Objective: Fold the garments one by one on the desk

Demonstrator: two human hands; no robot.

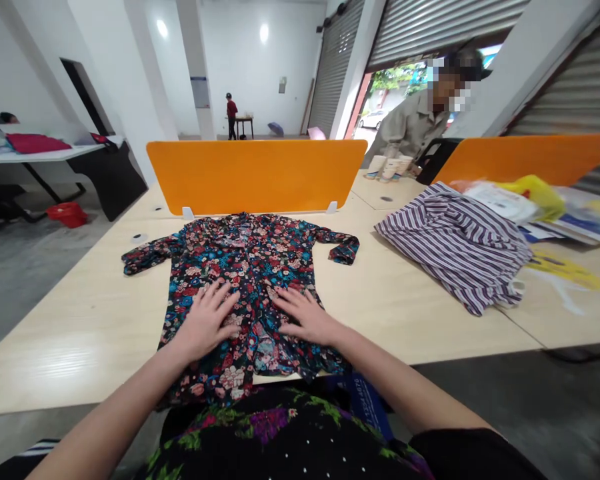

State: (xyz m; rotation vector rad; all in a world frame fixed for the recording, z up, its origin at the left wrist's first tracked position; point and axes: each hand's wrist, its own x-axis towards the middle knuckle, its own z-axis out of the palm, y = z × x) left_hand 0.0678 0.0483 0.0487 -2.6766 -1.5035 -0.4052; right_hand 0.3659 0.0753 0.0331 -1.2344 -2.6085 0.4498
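A dark shirt with a floral print [245, 267] lies spread on the pale wooden table, its collar toward the orange divider and its hem at the near edge. Both sleeves stretch out sideways, the right one bent at the cuff. My left hand [207, 320] rests flat on the left front of the shirt, fingers apart. On the right front lies my right hand [305, 317], also flat with its fingers spread. Neither hand grips the fabric.
An orange divider [257, 177] stands behind the shirt. To the right lie a striped garment [460, 240], plastic bags [520, 197] and papers. Paper cups [390, 167] stand near a person [420, 113] beyond the table [80, 320]. A red bucket [67, 213] sits on the floor.
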